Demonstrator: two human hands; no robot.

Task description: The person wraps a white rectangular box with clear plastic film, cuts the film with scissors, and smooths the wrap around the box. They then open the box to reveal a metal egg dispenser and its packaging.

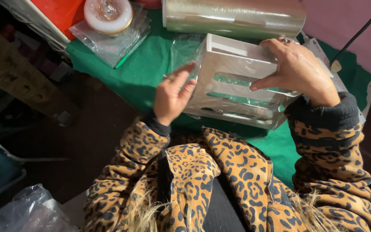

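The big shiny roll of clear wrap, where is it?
In the head view, the roll of clear wrap lies at the top on the green table, just behind the white slatted box.
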